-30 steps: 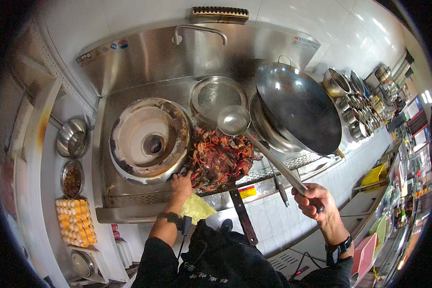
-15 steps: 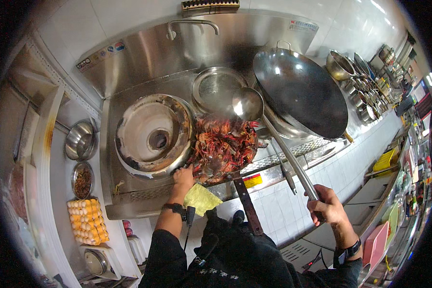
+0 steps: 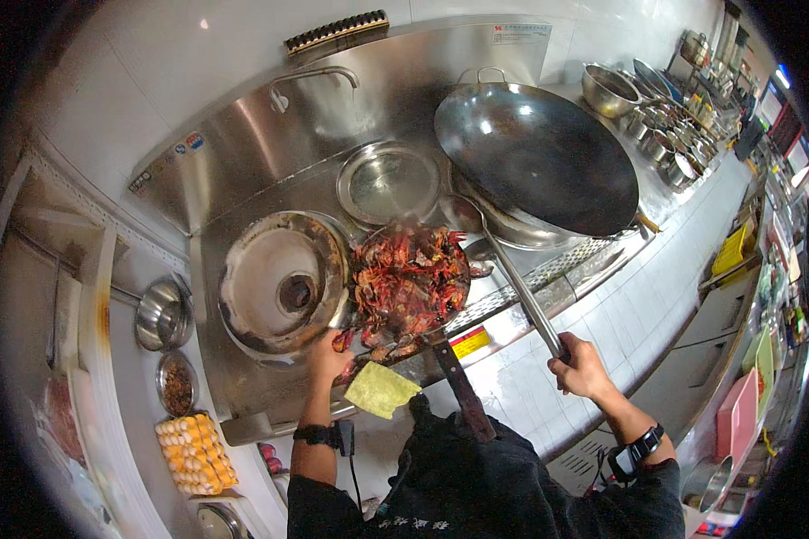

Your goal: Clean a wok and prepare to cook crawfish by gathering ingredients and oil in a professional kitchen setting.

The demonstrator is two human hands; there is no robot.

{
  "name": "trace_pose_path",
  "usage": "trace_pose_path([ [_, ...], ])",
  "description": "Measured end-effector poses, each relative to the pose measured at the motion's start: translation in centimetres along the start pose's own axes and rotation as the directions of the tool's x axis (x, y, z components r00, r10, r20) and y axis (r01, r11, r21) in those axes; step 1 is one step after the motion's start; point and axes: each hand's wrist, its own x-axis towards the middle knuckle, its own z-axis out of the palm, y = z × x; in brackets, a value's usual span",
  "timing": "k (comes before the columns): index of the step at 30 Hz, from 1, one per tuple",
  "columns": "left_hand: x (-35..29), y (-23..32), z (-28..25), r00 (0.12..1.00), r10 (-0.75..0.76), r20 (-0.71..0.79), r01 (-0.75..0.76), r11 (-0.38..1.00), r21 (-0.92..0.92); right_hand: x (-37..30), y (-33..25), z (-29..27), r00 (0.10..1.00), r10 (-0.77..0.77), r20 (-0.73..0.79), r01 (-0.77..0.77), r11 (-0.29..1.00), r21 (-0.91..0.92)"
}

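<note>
My right hand (image 3: pixel 582 366) is wrapped round the long metal handle of a ladle (image 3: pixel 526 292). The ladle's bowl lies between the pile of crayfish and the big dark wok (image 3: pixel 539 166), tilted so that little of its inside shows. Red cooked crayfish (image 3: pixel 409 278) fill a pan whose dark riveted handle (image 3: pixel 463 386) points toward me. At the pan's near left edge is my left hand (image 3: pixel 330 359), its fingers closed and partly hidden; what they grip cannot be made out. A yellow cloth (image 3: pixel 382 391) hangs just right of that hand.
Left of the crayfish is a round burner (image 3: pixel 288 283) with a scorched rim. Behind stand a round metal pan (image 3: pixel 388 184) and a faucet (image 3: pixel 319 76). A shelf on the left holds a steel bowl (image 3: pixel 164 314) and an egg tray (image 3: pixel 196 454). Several metal containers (image 3: pixel 661 148) stand far right.
The ladle's bowl has come down and tipped over, showing less of its inside. My right hand has moved forward and left with it. The whole view has shifted; my left hand stays beside the pan.
</note>
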Motion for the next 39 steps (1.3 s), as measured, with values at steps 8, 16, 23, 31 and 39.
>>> trace_pose_path([
  [8, 1.5, 8.8, -6.8, 0.983, 0.179, -0.040, -0.180, 0.983, -0.025, 2.7, 5.4, 2.3, 0.988, -0.132, -0.076, 0.112, 0.966, -0.232],
  [16, 8.1, 14.9, -2.8, 0.945, 0.326, 0.019, -0.324, 0.927, 0.190, 4.2, 5.3, 0.0, 0.962, -0.243, -0.123, 0.183, 0.910, -0.371],
  [23, 4.4, 19.1, -2.3, 0.915, 0.402, -0.039, -0.362, 0.860, 0.359, 9.3, 14.3, -3.7, 0.956, -0.290, -0.031, 0.227, 0.806, -0.546],
  [31, -7.3, 36.5, 7.4, 0.860, 0.483, -0.162, -0.479, 0.875, 0.064, 16.4, 22.4, -3.6, 0.827, -0.559, -0.056, 0.535, 0.815, -0.223],
  [39, -8.1, 51.9, 25.4, 0.711, 0.668, 0.219, -0.633, 0.744, -0.216, 11.3, 32.8, -18.7, 0.901, -0.385, 0.198, 0.425, 0.874, -0.236],
])
